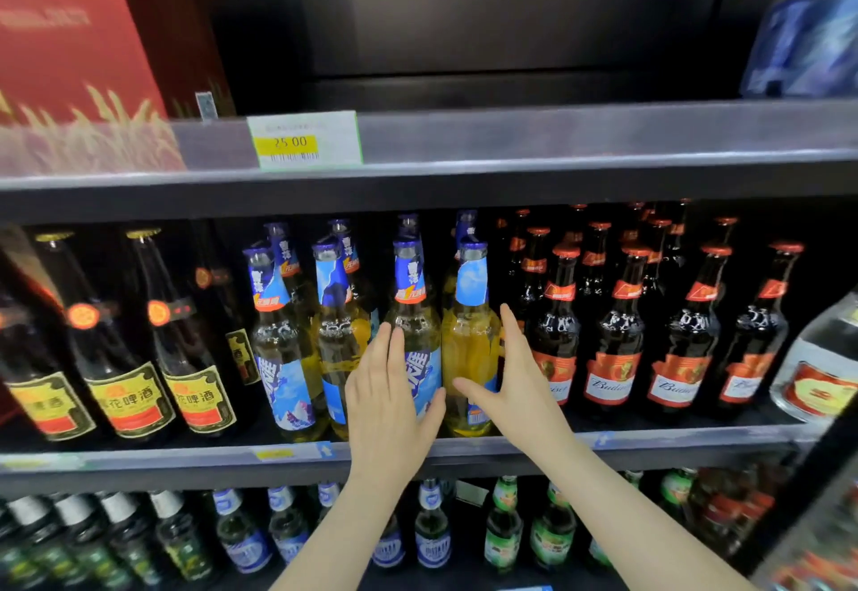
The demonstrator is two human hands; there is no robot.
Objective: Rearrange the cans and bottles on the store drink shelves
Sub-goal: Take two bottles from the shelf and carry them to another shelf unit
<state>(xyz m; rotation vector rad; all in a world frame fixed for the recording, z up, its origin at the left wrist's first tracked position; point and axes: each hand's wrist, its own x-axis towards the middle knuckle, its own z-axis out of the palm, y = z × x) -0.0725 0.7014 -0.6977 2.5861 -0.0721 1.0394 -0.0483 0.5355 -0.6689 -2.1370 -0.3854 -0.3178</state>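
On the middle shelf stands a group of clear bottles of yellow drink with blue labels. My left hand lies on the third front bottle, with straight fingers along its left side and the thumb across its lower label. My right hand touches the fourth front bottle, fingers straight up its right side, thumb stretched over its front. Both bottles stand upright on the shelf, side by side. More blue-labelled bottles stand to the left and behind.
Dark bottles with yellow labels fill the shelf's left part, red-labelled brown bottles its right. A clear bottle leans in at the far right. Above are a red carton, a price tag and a blue pack. Smaller bottles stand below.
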